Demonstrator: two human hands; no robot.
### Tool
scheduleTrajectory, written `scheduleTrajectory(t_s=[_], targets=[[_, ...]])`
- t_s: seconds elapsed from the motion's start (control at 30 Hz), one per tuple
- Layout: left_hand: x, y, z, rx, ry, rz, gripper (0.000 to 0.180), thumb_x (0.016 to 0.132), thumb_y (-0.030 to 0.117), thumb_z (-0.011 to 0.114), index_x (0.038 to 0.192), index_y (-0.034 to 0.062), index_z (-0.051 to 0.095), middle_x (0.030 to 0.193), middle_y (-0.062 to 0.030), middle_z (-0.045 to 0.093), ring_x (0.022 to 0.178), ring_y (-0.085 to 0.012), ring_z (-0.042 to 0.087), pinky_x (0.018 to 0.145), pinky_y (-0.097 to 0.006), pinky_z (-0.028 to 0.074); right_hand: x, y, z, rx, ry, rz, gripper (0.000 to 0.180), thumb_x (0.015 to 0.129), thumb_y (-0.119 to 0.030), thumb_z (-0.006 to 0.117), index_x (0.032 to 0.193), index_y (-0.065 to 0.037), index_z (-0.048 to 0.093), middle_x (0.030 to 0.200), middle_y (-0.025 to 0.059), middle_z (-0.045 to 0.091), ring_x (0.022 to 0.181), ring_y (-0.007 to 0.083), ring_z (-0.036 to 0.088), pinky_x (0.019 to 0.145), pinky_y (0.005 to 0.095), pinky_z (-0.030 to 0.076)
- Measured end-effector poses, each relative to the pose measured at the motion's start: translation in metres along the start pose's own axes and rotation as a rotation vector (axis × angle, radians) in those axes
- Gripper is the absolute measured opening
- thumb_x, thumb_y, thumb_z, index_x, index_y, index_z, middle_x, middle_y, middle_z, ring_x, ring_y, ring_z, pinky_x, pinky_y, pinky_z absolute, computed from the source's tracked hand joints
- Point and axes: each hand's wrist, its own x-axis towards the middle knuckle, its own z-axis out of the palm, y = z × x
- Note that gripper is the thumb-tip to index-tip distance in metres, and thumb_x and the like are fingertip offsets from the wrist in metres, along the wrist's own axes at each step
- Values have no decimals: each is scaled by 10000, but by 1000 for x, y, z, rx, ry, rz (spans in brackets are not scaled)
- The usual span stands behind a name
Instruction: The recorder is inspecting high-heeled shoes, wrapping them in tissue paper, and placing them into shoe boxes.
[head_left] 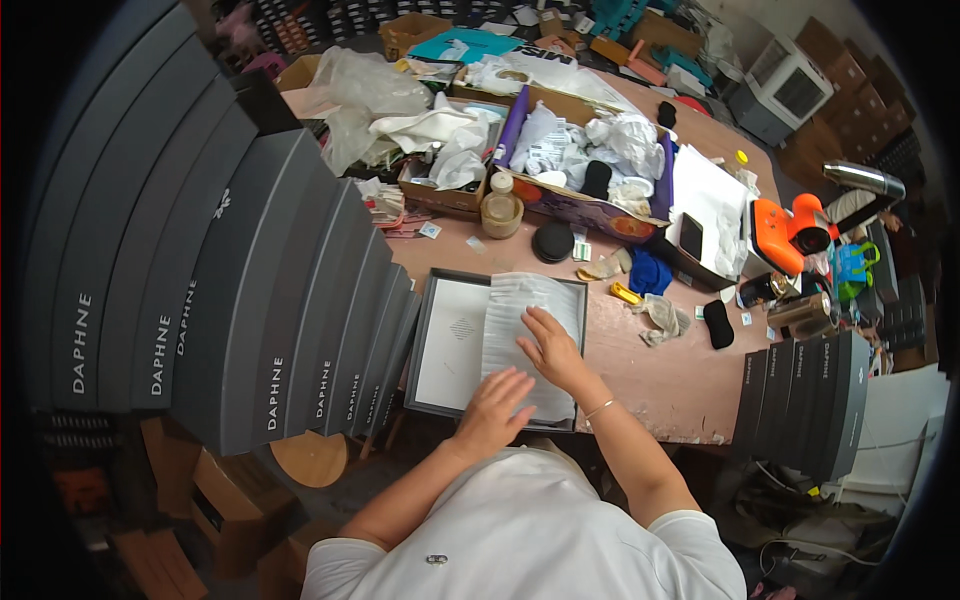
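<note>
A shallow dark grey shoebox (437,407) lies open on the table before me. White paper with a faint grey mark (450,370) covers its left half. Over the right half spreads a crinkled, translucent white wrapping sheet (515,295); what lies beneath it cannot be made out. My right hand (555,352) rests flat on the sheet, fingers stretched out. My left hand (490,412) is over the sheet's near left edge, fingers extended and holding nothing visible.
Tall stacks of dark grey shoeboxes (255,300) rise on the left; a smaller stack (805,400) stands right. Behind are a purple carton (600,220) of crumpled paper, a round black tin (553,242), a blue cloth (650,272), a phone (691,237) and an orange device (775,235).
</note>
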Motion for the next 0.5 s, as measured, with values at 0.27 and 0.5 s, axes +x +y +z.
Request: scheduleTrajectory(t_s=[0.27, 0.5], targets=[[-26, -13, 76, 499, -595, -178, 699, 796, 434, 674, 1217, -90, 479, 1271, -340, 462, 1204, -407, 475, 1114, -526, 194, 13, 11, 51, -198, -12, 86, 504, 852, -235, 560, 1293, -4, 483, 1325, 181, 463, 1275, 360, 382, 1074, 523, 267], [-9, -26, 64, 213, -610, -177, 581, 824, 359, 664, 1192, -54, 486, 1094, -259, 565, 956, -365, 616, 955, -471, 409, 73, -10, 51, -766, -443, 230, 290, 843, -244, 529, 977, -92, 736, 1171, 115, 591, 1268, 376, 377, 1075, 661, 96]])
